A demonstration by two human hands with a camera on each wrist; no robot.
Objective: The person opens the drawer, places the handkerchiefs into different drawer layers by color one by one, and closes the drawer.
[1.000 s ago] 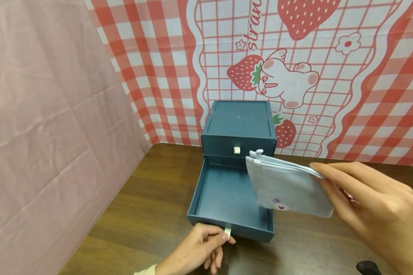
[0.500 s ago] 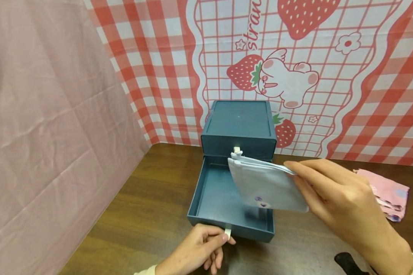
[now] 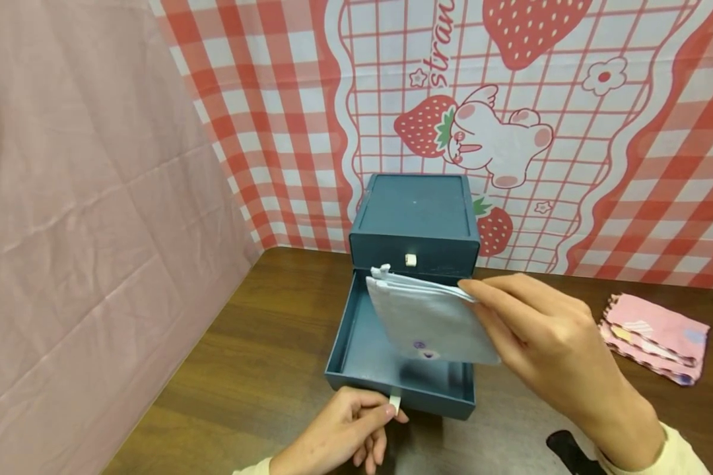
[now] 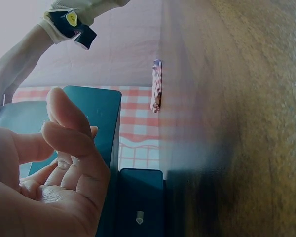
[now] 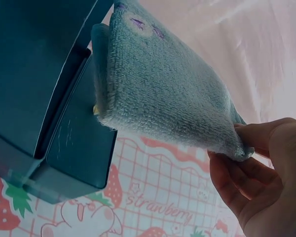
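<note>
A dark teal two-drawer box (image 3: 414,218) stands on the brown table, its lower drawer (image 3: 356,356) pulled out toward me. My left hand (image 3: 356,429) pinches the white pull tab (image 3: 395,402) at the drawer's front. My right hand (image 3: 541,336) grips a folded pale blue towel (image 3: 422,316) by its right edge and holds it tilted over the open drawer. In the right wrist view the towel (image 5: 167,94) hangs beside the teal box (image 5: 44,98). The left wrist view shows my curled left fingers (image 4: 69,143) against the teal drawer front (image 4: 101,123).
A stack of folded pink cloths (image 3: 653,336) lies on the table at the right. A pink sheet hangs on the left and a strawberry-print cloth (image 3: 481,125) covers the back wall. A dark object (image 3: 570,448) sits at the table's front right.
My right hand has carried the pale blue towel leftward, from beside the drawer to over its middle. The left hand has kept hold of the pull tab.
</note>
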